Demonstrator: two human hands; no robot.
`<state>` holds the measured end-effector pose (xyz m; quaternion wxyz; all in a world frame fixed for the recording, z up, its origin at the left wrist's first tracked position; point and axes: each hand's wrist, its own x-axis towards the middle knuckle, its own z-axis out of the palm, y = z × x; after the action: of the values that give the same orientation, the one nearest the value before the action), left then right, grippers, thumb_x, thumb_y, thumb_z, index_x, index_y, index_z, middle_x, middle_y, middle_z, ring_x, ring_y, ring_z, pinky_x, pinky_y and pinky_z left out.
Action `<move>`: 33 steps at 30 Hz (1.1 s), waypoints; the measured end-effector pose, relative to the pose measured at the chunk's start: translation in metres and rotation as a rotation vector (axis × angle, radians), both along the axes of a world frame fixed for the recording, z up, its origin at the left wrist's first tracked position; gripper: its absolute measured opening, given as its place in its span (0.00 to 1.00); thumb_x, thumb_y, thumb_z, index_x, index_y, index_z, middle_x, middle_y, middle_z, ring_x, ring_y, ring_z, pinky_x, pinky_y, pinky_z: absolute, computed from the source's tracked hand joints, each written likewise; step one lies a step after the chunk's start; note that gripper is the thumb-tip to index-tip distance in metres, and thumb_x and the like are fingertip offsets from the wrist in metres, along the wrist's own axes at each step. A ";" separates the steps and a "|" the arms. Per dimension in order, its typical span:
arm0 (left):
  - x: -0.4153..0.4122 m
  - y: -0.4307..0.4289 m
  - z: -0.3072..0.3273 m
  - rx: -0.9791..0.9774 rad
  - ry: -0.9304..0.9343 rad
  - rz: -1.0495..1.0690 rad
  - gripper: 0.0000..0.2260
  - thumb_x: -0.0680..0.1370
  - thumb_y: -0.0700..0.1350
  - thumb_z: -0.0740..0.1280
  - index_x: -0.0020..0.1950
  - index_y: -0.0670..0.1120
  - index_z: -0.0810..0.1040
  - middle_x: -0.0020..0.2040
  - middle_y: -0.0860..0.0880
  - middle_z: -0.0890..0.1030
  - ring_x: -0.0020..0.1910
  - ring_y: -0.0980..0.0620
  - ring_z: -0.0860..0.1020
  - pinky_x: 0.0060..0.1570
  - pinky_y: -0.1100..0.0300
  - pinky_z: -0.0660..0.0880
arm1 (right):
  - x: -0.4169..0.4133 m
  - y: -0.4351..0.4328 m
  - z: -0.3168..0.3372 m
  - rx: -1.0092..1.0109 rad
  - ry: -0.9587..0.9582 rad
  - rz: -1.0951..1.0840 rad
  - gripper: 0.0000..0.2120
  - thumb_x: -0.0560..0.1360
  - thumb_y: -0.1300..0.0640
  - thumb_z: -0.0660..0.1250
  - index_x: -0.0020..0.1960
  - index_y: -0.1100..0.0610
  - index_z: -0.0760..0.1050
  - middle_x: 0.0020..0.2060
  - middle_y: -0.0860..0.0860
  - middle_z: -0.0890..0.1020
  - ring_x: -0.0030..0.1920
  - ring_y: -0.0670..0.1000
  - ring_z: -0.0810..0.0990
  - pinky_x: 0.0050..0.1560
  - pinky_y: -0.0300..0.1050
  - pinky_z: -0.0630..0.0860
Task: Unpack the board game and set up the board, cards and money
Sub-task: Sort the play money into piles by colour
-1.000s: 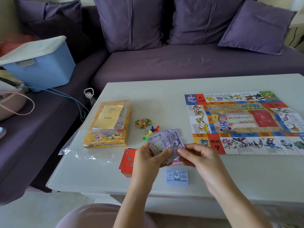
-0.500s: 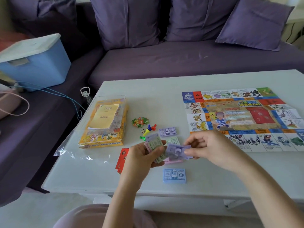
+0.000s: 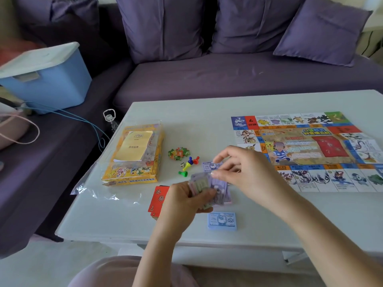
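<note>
Play money is being sorted, left hand gripping the wad, right hand pinching its top note; the board is lying unfolded at two o'clock.

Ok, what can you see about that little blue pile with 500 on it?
The blue pile is a neat stack of light-blue paper play money, with 500 printed in one corner and a picture in the middle. It lies flat on the white table, near its front edge, and nothing lies on it.

Board right on table, box left, pawns between
</note>
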<state>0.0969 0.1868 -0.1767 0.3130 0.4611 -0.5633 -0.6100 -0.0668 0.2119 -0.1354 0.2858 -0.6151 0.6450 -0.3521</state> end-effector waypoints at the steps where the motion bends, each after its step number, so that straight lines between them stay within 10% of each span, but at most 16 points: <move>1: 0.000 -0.001 0.001 0.046 0.082 0.054 0.02 0.72 0.37 0.70 0.42 0.42 0.82 0.36 0.47 0.85 0.34 0.52 0.83 0.34 0.63 0.79 | 0.003 0.001 -0.003 -0.002 -0.058 -0.054 0.09 0.68 0.50 0.76 0.45 0.46 0.77 0.36 0.44 0.83 0.36 0.41 0.81 0.41 0.37 0.78; 11: -0.005 0.000 0.001 0.173 0.271 0.176 0.04 0.74 0.37 0.68 0.46 0.42 0.82 0.39 0.44 0.85 0.37 0.50 0.84 0.35 0.60 0.81 | 0.007 0.004 -0.023 0.056 -0.297 -0.209 0.05 0.68 0.56 0.77 0.36 0.51 0.81 0.31 0.49 0.84 0.30 0.47 0.82 0.37 0.42 0.80; 19: -0.004 -0.002 0.002 0.128 0.219 0.175 0.03 0.74 0.37 0.68 0.45 0.41 0.82 0.36 0.45 0.85 0.34 0.51 0.83 0.33 0.62 0.80 | -0.005 0.007 -0.021 0.161 -0.064 -0.020 0.13 0.73 0.52 0.72 0.38 0.62 0.81 0.31 0.58 0.81 0.32 0.46 0.83 0.43 0.47 0.78; 24: -0.003 0.000 0.001 0.094 0.153 0.120 0.04 0.74 0.37 0.68 0.42 0.43 0.82 0.36 0.47 0.85 0.35 0.52 0.84 0.34 0.62 0.80 | -0.002 0.007 -0.020 0.085 -0.094 -0.048 0.07 0.70 0.52 0.75 0.34 0.44 0.80 0.23 0.42 0.79 0.26 0.40 0.77 0.32 0.35 0.73; 33: -0.005 -0.001 0.002 0.125 0.271 0.167 0.05 0.70 0.39 0.69 0.44 0.40 0.82 0.37 0.43 0.85 0.36 0.49 0.84 0.32 0.62 0.80 | 0.003 0.009 -0.024 0.015 -0.343 -0.178 0.03 0.68 0.57 0.76 0.40 0.50 0.83 0.31 0.47 0.84 0.29 0.42 0.80 0.34 0.34 0.77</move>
<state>0.0916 0.1859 -0.1747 0.4065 0.4384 -0.4365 -0.6723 -0.0637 0.2209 -0.1598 0.3639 -0.4845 0.6414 -0.4707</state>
